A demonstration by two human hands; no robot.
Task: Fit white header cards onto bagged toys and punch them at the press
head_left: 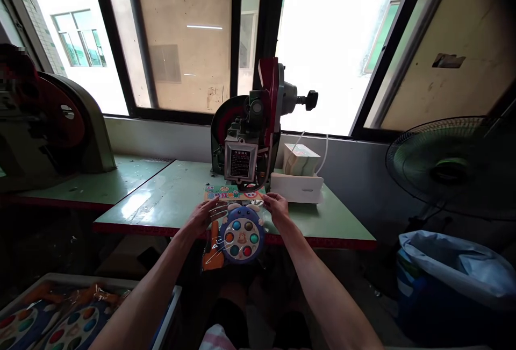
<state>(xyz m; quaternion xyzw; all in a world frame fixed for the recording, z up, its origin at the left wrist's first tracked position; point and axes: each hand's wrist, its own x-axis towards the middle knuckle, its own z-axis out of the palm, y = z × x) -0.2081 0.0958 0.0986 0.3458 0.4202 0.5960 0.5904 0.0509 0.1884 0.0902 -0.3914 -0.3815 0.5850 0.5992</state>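
A clear plastic bag holds a round blue toy [242,237] with several coloured buttons and an orange toy hammer [213,256]. The bag hangs over the table's front edge. Across its top lies a printed header card [229,193], its far edge under the head of a red and green bench machine [242,159]. My left hand [202,215] pinches the bag's upper left corner by the card. At the upper right corner, my right hand [276,207] grips card and bag between thumb and fingers. The fingertips are partly hidden by the glossy film.
A white holder [298,188] with a stack of cards [301,161] stands right of the machine. Lower left, a crate [175,299] contains more bagged toys. A second machine [76,124] is at left; a fan [447,170] and a lined blue bin [439,296] are at right.
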